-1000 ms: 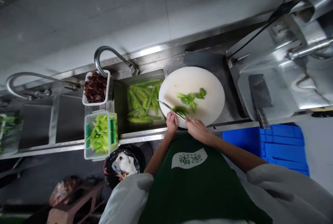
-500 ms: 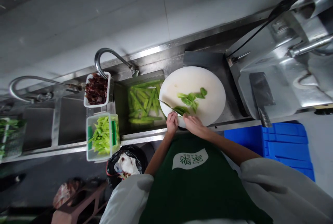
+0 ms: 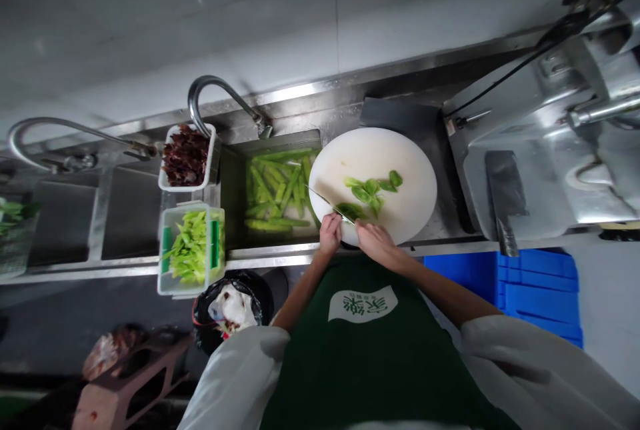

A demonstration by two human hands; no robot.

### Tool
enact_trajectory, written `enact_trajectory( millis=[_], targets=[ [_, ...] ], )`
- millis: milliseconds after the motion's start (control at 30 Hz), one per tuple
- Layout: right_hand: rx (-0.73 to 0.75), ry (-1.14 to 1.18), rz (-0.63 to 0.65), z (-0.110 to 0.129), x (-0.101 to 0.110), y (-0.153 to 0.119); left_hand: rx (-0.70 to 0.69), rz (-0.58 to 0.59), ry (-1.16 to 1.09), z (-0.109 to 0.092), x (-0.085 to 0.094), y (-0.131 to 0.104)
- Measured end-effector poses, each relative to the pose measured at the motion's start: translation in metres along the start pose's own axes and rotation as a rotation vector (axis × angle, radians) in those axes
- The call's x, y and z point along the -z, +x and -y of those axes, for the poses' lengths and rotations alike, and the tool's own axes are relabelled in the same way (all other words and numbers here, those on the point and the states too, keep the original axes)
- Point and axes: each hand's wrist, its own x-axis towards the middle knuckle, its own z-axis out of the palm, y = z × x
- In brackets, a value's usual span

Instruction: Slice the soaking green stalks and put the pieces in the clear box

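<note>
A round white cutting board (image 3: 345,150) lies over the counter before me. On its near left part my right hand (image 3: 375,241) is closed on the handle of a knife (image 3: 325,200), whose blade points up and to the left. Just left of it, my left hand (image 3: 331,234) is closed at the board's near edge beside the blade; what its fingers grip is hidden. Dark green vegetable (image 3: 351,211) lies against the blade's far side. Several cut green pieces (image 3: 370,191) are scattered on the middle of the board.
Left of the board, a sink basin (image 3: 234,217) holds green stalks (image 3: 280,190) in water. Beyond it stand tubs of dark red pieces (image 3: 186,157) and light green slices (image 3: 190,247). A cleaver (image 3: 506,183) lies at the right; a lined bin (image 3: 260,303) is below.
The view has shifted slightly. The knife blade has tilted and now shows as a thinner line. Both hands stay at the board's near edge, and the cut pieces lie as before.
</note>
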Motion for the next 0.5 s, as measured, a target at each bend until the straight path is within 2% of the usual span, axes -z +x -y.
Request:
enact_trajectory(
  millis=[100,267,500],
  targets=[
    [-0.002,-0.022,0.004,0.0006,0.0013,-0.0068,0.020,0.012,0.002,-0.0006,-0.0018,-0.0005],
    [-0.043,-0.016,0.019,0.0051,0.0045,0.0021,0.034,0.024,0.006,-0.0019,-0.0028,-0.0002],
    [-0.013,-0.045,-0.018,-0.0033,-0.0023,-0.0024,0.036,0.027,-0.006,-0.0019,-0.0035,-0.0007]
  ],
)
